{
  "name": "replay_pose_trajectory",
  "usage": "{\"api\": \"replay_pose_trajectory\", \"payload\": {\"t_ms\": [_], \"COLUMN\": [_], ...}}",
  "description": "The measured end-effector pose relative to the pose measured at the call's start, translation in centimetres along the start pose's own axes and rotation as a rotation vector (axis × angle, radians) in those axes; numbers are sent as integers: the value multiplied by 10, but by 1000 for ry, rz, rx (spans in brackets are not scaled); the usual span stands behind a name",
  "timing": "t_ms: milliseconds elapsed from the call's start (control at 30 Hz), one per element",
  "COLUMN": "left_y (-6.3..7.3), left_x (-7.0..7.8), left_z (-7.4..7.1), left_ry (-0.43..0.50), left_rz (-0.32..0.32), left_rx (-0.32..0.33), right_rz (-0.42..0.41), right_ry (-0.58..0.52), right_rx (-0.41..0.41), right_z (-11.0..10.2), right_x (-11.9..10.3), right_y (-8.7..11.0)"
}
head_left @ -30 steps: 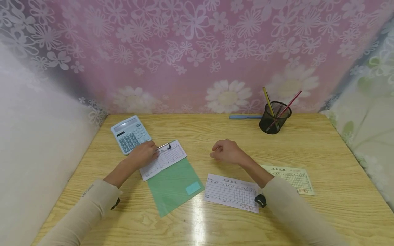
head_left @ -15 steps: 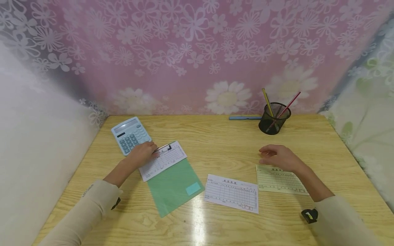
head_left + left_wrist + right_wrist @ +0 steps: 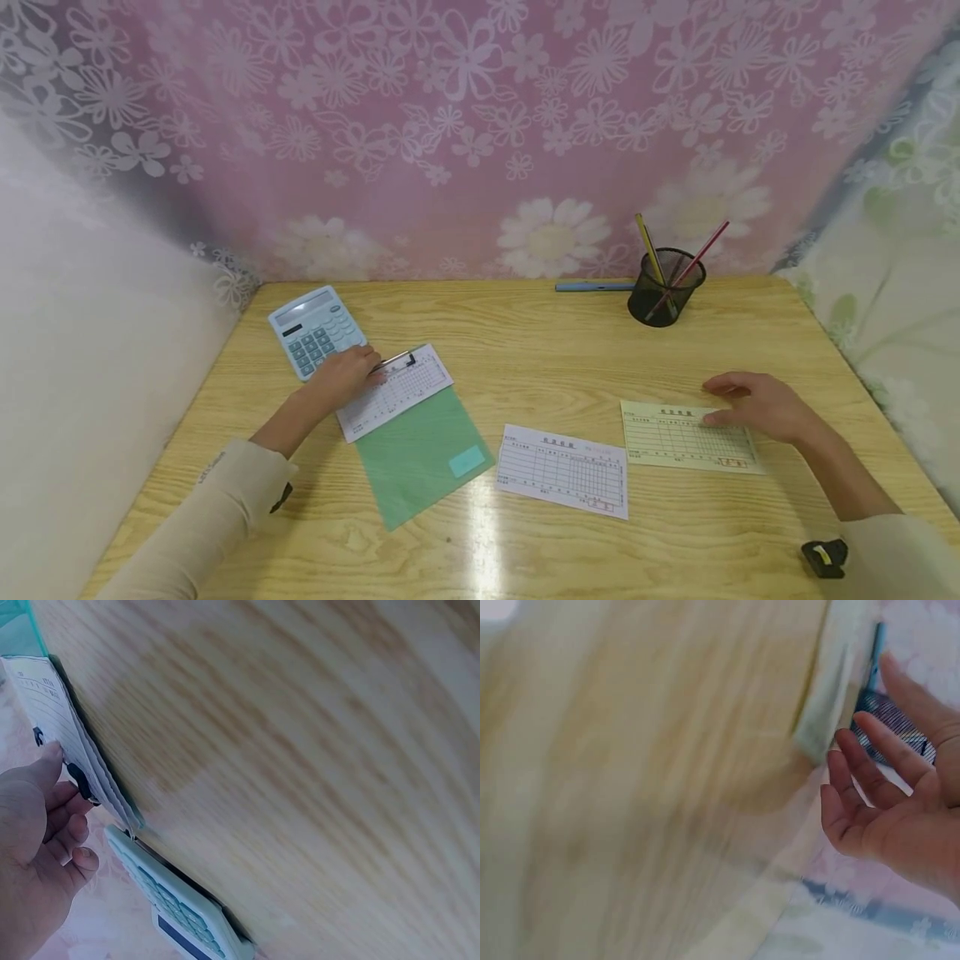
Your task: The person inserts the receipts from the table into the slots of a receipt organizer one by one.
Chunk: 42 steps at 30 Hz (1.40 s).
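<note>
My left hand [image 3: 347, 375] pinches the metal clip [image 3: 394, 362] at the top edge of a green clipboard [image 3: 420, 467]. A stack of white printed slips [image 3: 405, 390] lies under that clip; in the left wrist view the thumb and fingers [image 3: 54, 769] meet at the clip's black end. On the right, my right hand [image 3: 768, 408] hovers over the right end of a yellow printed slip [image 3: 660, 433], its fingers [image 3: 866, 769] relaxed and holding nothing. Whether a fingertip touches the slip, I cannot tell. A separate white slip [image 3: 562, 471] lies between clipboard and yellow slip.
A light-blue calculator [image 3: 315, 329] lies just beyond the left hand. At the table's back stands a black mesh pen cup [image 3: 665, 292] with pencils in it, and a blue pen [image 3: 594, 287] lies beside it. A floral curtain [image 3: 480, 150] hangs behind the wooden table [image 3: 480, 329].
My right hand has swept rightward from over the table's middle, across the yellow slip, to its right end. The left hand has stayed on the clip.
</note>
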State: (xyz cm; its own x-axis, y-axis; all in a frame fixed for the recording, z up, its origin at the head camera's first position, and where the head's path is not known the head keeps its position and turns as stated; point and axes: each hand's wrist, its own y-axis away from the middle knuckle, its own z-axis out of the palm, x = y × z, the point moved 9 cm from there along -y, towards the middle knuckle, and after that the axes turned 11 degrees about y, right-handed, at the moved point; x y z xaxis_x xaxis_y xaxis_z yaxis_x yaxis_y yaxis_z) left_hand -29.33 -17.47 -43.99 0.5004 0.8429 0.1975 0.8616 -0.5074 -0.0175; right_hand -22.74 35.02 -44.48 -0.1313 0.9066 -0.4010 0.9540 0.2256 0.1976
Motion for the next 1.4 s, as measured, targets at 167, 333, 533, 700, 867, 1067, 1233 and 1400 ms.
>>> {"api": "replay_pose_trajectory", "payload": {"t_ms": [167, 333, 533, 700, 867, 1067, 1233, 1400], "left_y": [0, -1, 0, 0, 0, 1, 2, 2], "left_x": [1, 1, 1, 0, 0, 2, 3, 3], "left_z": [0, -2, -2, -2, -1, -1, -2, 0], "left_ry": [-11, -13, -20, -16, -11, -17, -17, -11], "left_rz": [-3, 1, 8, 9, 13, 13, 14, 9], "left_rx": [5, 13, 24, 26, 27, 29, 28, 14], "right_rz": [-12, -52, -35, -30, -35, -14, 4, 28], "right_ry": [25, 14, 87, 55, 10, 5, 12, 37], "right_rx": [-25, -41, -46, -63, -77, -81, -91, -111], "right_z": [3, 4, 3, 4, 7, 10, 11, 12], "right_x": [11, 9, 6, 3, 2, 5, 8, 12], "right_y": [6, 7, 4, 4, 4, 5, 5, 6]}}
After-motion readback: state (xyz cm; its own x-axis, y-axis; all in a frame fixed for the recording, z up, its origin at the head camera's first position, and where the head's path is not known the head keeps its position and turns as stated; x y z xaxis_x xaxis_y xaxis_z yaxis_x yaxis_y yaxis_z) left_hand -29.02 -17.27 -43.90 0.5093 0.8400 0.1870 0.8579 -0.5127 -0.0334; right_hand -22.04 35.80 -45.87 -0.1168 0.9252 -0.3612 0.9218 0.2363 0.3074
